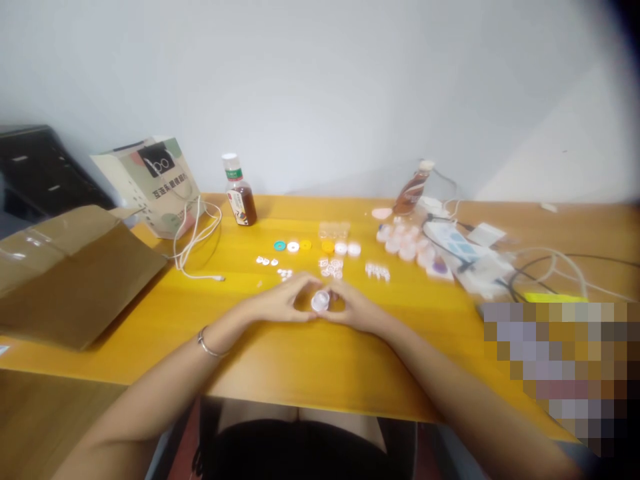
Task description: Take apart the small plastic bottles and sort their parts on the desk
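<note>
Close in front of my body, over the wooden table (300,373), my left hand (280,300) and my right hand (357,310) meet around a small clear round piece (320,301), like a little cup. The fingers of both hands curve inward and grip it from its two sides. Just beyond lie small white parts in groups: one pile (331,268) straight ahead, one row (377,271) to the right and several pieces (267,261) to the left. Behind these, a turquoise disc (280,246), yellow discs (305,245) and white discs (347,249) form a line. Details are blurred.
On the left are an open cardboard box (75,273), a paper bag (160,190) and a white cable (193,240). One drink bottle (241,197) stands upright; another bottle (413,190) appears tilted. Clear pinkish containers (407,243) and tangled cables (550,267) fill the right.
</note>
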`<action>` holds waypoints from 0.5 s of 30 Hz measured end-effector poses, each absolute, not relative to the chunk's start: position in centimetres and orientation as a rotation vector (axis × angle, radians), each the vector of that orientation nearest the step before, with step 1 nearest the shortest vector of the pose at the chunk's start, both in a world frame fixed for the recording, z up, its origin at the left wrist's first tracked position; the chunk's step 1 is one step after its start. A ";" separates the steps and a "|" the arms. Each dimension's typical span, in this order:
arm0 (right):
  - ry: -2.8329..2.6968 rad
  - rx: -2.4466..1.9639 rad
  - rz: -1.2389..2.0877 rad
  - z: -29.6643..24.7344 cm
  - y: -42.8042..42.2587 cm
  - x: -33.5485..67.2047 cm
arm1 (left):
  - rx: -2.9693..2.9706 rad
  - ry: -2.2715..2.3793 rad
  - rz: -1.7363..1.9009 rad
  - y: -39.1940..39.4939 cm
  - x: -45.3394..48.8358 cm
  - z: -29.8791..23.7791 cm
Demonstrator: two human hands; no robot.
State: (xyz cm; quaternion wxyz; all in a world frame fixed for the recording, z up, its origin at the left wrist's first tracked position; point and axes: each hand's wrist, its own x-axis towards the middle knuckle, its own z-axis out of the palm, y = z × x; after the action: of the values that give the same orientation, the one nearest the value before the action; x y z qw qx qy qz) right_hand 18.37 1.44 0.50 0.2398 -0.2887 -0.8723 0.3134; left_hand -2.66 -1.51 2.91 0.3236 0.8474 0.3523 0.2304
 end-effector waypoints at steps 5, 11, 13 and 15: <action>-2.357 -0.757 0.855 0.2 1.4 18.2 | 2.342 0.830 0.651 -2.4 -1.3 4.2; -2.342 -0.787 0.879 -0.1 1.6 18.2 | 2.374 1.001 0.701 -2.5 -0.7 4.0; -2.344 -0.769 0.882 0.0 1.6 18.2 | 2.395 0.855 0.633 -2.4 -1.0 4.0; -2.349 -0.768 0.866 0.1 1.6 18.2 | 2.385 0.887 0.641 -2.2 -1.2 4.0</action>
State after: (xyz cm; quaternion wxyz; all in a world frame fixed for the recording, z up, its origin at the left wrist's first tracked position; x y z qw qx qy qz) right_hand 18.18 1.60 0.08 0.2585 -0.2831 -0.8666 0.3195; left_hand -1.17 -2.24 3.98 0.2560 0.8786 0.3268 0.2362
